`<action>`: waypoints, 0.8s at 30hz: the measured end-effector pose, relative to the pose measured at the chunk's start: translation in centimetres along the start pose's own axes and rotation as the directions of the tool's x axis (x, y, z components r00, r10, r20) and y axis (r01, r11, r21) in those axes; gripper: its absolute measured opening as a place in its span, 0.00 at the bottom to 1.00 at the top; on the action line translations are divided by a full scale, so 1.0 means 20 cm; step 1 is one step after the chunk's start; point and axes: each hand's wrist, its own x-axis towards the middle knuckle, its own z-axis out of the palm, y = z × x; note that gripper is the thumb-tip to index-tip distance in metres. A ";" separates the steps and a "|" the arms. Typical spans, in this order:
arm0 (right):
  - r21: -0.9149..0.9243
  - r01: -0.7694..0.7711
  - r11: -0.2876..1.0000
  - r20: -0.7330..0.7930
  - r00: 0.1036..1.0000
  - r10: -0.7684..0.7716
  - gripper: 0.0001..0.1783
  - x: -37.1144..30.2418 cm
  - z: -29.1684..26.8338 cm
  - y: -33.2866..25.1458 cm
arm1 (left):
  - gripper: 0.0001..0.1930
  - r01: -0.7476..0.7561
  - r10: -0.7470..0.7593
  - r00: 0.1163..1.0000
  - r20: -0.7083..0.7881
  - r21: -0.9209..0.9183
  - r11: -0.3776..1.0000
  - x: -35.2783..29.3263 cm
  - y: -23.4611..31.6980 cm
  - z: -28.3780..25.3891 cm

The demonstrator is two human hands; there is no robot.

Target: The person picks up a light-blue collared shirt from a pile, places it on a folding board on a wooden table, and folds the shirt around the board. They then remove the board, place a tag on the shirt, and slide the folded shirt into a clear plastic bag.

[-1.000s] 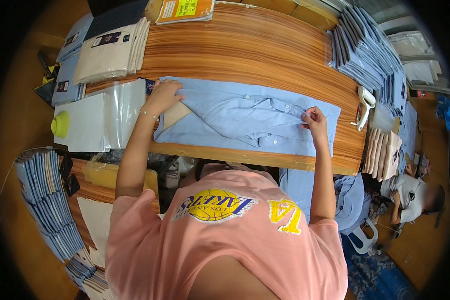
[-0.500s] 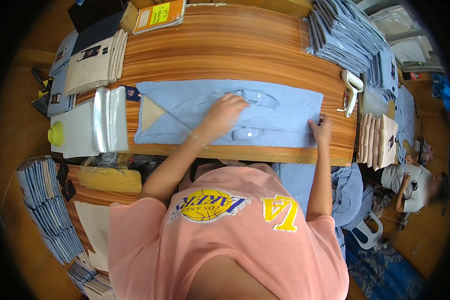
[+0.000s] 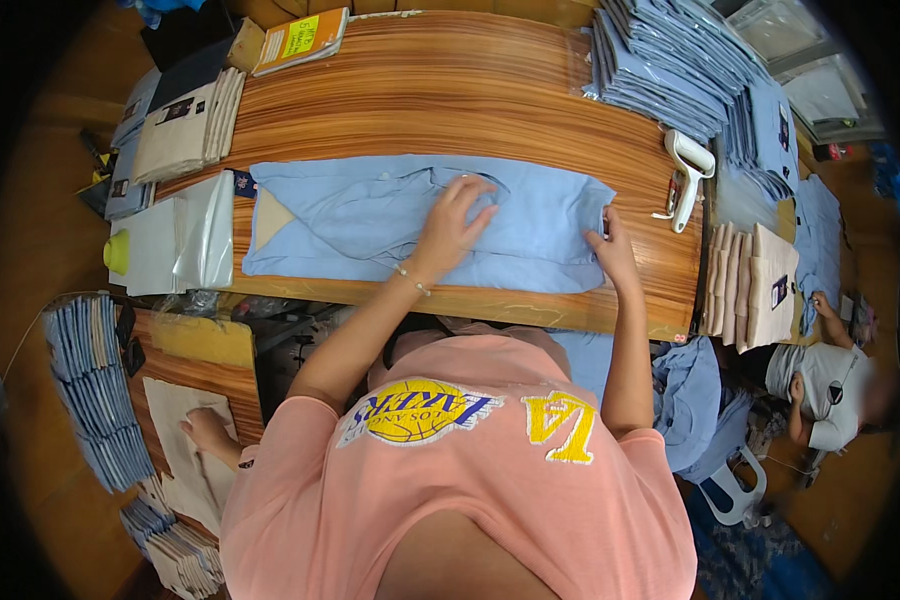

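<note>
A light blue shirt, folded into a long strip, lies across the wooden table before me. A beige triangle shows at its left end, beside a dark tag. My left hand rests over the middle of the shirt, fingers apart and slightly bent, near rumpled cloth. At the shirt's right end my right hand pinches the edge between thumb and fingers.
Stacked bagged blue shirts stand at the back right, near a white tape dispenser. Clear plastic bags and folded beige garments lie left. Another person's hand touches beige cloth lower left; a person sits far right.
The shirt's right end has shortened and wrinkled near my right hand. My left hand has lifted its fingers and spread them. The buttons that showed are now hidden. Another person's hand has appeared lower left.
</note>
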 end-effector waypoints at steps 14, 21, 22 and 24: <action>-0.182 0.123 0.976 0.225 0.971 -0.081 0.09 0.04 0.14 -0.21 | 0.27 0.375 -0.347 0.926 0.147 -0.271 0.887 -0.01 -0.08 0.16; -0.360 0.286 0.888 0.168 0.956 -0.240 0.08 -0.01 0.21 -0.12 | 0.14 0.026 -0.004 0.999 -0.051 0.450 0.893 -0.04 0.07 0.13; -0.400 0.341 0.851 0.160 0.940 -0.302 0.08 -0.02 0.22 -0.11 | 0.13 -0.017 0.088 0.991 -0.101 0.561 0.827 -0.04 0.14 0.15; -0.462 0.339 0.819 0.091 0.937 -0.337 0.08 -0.05 0.25 -0.09 | 0.15 -0.237 0.229 0.971 0.071 0.437 0.868 0.05 0.15 0.18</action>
